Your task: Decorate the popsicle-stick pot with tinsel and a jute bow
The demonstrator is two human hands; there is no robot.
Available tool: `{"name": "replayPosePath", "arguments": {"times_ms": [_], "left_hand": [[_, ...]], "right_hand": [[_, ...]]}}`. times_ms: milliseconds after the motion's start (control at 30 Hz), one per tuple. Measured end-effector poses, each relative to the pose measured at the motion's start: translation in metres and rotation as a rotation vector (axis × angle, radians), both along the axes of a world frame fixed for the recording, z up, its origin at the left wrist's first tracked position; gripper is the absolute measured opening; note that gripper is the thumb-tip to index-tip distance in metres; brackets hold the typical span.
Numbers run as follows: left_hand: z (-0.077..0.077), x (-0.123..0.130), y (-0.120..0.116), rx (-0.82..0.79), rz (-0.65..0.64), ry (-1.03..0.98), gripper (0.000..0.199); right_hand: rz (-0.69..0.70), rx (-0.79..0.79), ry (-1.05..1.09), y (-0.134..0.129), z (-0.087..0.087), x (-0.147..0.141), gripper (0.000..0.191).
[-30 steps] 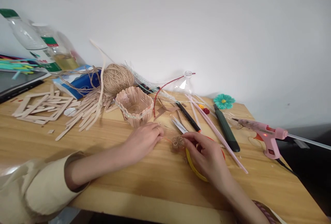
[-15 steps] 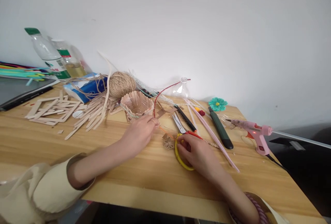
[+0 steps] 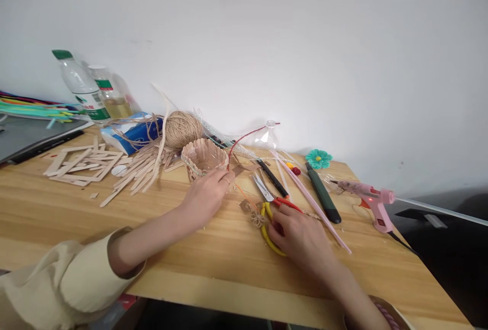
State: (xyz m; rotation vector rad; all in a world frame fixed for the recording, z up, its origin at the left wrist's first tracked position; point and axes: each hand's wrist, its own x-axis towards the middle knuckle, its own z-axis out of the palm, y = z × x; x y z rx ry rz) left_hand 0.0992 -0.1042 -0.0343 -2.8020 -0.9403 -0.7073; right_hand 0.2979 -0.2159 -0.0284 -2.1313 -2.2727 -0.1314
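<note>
My left hand [image 3: 208,197] is closed in a pinch just in front of a small basket [image 3: 204,156] made of wooden craft sticks with a glittery trim. A thin red pipe cleaner [image 3: 244,136] arches up from its fingertips; their exact hold is partly hidden. My right hand [image 3: 303,233] curls over the yellow and red handles of scissors [image 3: 268,197], which lie on the table with blades slightly apart, pointing away. A small twine flower [image 3: 257,218] sits beside the yellow handle, near an orange strand [image 3: 246,195].
Loose craft sticks [image 3: 131,172], a twine ball [image 3: 183,129], a blue-and-white pack [image 3: 133,131] and bottles [image 3: 82,86] stand left. Toward the right are a black pen [image 3: 273,177], pink straws [image 3: 312,200], a green cutter [image 3: 323,195], a teal flower [image 3: 319,158] and a pink glue gun [image 3: 377,203].
My right hand has shifted slightly right and nearer me over the scissor handles, its fingers curling in more. My left hand stays by the basket. The camera view has tilted a little.
</note>
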Motion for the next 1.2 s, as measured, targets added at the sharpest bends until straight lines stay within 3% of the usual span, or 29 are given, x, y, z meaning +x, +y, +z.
{"name": "replayPosePath", "arguments": {"times_ms": [133, 200, 267, 333, 433, 567, 667, 833, 1000, 1200], "left_hand": [[-0.002, 0.002, -0.008, 0.075, -0.245, -0.086, 0.030], [-0.003, 0.009, -0.017, 0.021, -0.410, -0.030, 0.022], [-0.006, 0.018, -0.024, -0.045, -0.490, 0.066, 0.021], [-0.009, 0.028, -0.028, -0.106, -0.472, 0.121, 0.021], [-0.010, 0.036, -0.025, -0.282, -0.385, 0.041, 0.022], [0.002, 0.037, -0.014, -0.808, -0.155, -0.274, 0.016], [0.010, 0.037, -0.009, -1.110, -0.088, -0.428, 0.014], [0.014, 0.036, -0.008, -1.225, -0.148, -0.553, 0.015], [0.018, 0.035, -0.009, -1.392, -0.255, -0.706, 0.021], [0.011, 0.037, -0.004, -1.318, -0.104, -0.641, 0.037]], "right_hand": [[0.015, 0.018, 0.018, -0.002, -0.001, 0.004, 0.021], [0.028, 0.023, 0.036, -0.002, -0.001, 0.005, 0.022], [0.033, 0.012, 0.051, -0.001, -0.001, 0.005, 0.023], [0.041, -0.001, 0.064, -0.001, -0.001, 0.005, 0.023], [0.049, 0.001, 0.092, -0.002, -0.001, 0.006, 0.024], [-0.009, -0.019, 0.218, -0.002, 0.004, 0.011, 0.026], [-0.068, -0.012, 0.406, -0.001, 0.010, 0.012, 0.021], [-0.119, 0.048, 0.631, 0.002, 0.012, 0.011, 0.017], [-0.138, 0.030, 0.973, 0.012, 0.006, 0.011, 0.030], [-0.168, 0.061, 0.941, 0.021, 0.010, 0.013, 0.021]]}}
